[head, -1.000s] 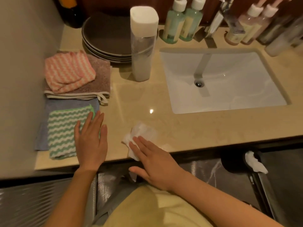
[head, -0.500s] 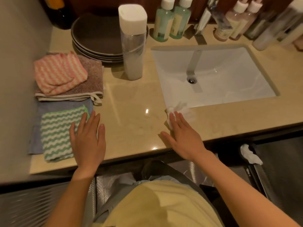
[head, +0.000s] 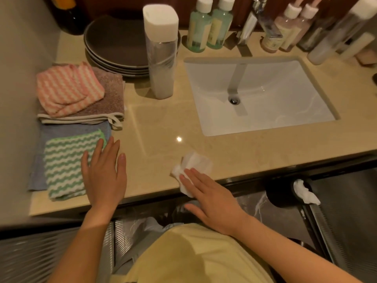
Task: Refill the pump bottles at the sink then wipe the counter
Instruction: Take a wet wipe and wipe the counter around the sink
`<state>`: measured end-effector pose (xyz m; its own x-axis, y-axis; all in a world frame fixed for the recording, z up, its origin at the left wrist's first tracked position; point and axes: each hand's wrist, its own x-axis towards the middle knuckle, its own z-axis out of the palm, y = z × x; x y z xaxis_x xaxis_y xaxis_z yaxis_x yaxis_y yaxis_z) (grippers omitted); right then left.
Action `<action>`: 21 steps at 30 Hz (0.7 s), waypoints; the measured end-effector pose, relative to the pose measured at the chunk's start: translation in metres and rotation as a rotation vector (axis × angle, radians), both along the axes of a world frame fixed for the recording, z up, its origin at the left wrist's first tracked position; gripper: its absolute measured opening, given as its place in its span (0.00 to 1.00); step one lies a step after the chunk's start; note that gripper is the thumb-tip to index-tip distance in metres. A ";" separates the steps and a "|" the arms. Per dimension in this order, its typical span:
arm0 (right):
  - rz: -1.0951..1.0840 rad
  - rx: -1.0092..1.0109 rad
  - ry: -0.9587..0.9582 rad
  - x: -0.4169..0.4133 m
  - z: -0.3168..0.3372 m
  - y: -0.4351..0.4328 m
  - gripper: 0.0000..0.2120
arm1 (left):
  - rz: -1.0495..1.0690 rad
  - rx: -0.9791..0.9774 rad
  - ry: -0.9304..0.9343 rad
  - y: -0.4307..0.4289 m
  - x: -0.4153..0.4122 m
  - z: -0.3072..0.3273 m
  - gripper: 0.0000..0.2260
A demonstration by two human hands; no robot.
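Near counter front edge, right hand flat, fingers together, pressing crumpled white tissue onto glossy beige stone counter. Left hand flat, fingers spread, fingertips partly on green-white wavy striped cloth over blue cloth. Behind: pink striped cloth on folded brown towel. Tall clear container, white cap, contents unclear, beside stacked grey plates. White rectangular sink empty. Behind sink: two green pump bottles partly filled, two pink pump bottles.
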<state>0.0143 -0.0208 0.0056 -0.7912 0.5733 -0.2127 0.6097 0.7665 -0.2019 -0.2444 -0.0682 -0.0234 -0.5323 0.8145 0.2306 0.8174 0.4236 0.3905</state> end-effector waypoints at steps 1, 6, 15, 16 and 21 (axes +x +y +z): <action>-0.014 -0.005 -0.009 0.012 0.000 0.001 0.29 | 0.002 -0.001 0.001 0.000 0.000 0.000 0.23; -0.083 0.033 -0.020 0.058 0.002 0.023 0.26 | 0.005 0.004 -0.005 -0.001 0.000 0.001 0.23; -0.272 0.000 0.078 -0.005 0.001 0.060 0.30 | 0.014 -0.004 0.001 0.000 0.002 0.003 0.23; -0.269 0.008 0.083 -0.020 0.000 0.059 0.30 | 0.013 -0.003 0.001 0.000 0.002 0.003 0.23; -0.134 0.006 0.137 -0.082 -0.005 0.036 0.31 | 0.014 0.002 -0.019 0.000 0.002 0.003 0.24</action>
<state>-0.0675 0.0157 0.0005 -0.7289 0.6766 -0.1047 0.6736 0.6814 -0.2861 -0.2429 -0.0679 -0.0201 -0.5479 0.8067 0.2213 0.8037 0.4342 0.4069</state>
